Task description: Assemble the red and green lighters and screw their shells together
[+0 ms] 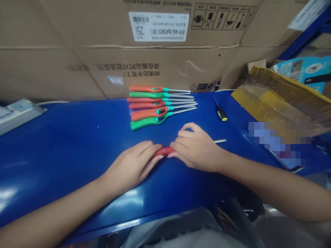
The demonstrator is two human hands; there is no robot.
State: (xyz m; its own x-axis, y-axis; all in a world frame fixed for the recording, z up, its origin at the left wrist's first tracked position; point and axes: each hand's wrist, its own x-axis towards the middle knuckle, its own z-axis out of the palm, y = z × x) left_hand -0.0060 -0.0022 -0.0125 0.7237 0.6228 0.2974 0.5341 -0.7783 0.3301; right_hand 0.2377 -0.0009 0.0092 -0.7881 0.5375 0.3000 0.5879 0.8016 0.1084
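Over the blue table, a red stick lighter [168, 151] is held between both hands. My left hand [133, 162] is closed around its handle end. My right hand [195, 148] grips the other part, with the metal tip coming out beyond it to the right. Much of the lighter is covered by my fingers. Behind my hands several other stick lighters [148, 113] in orange, green and red lie side by side, their metal rods pointing right. A black and yellow screwdriver [221, 112] lies farther right, apart from both hands.
Large cardboard boxes [103, 58] wall off the back of the blue table [64, 137]. At the right stands an open carton [279, 96] with yellow tape, near a blurred-out patch. A white item [20, 113] sits at the left edge.
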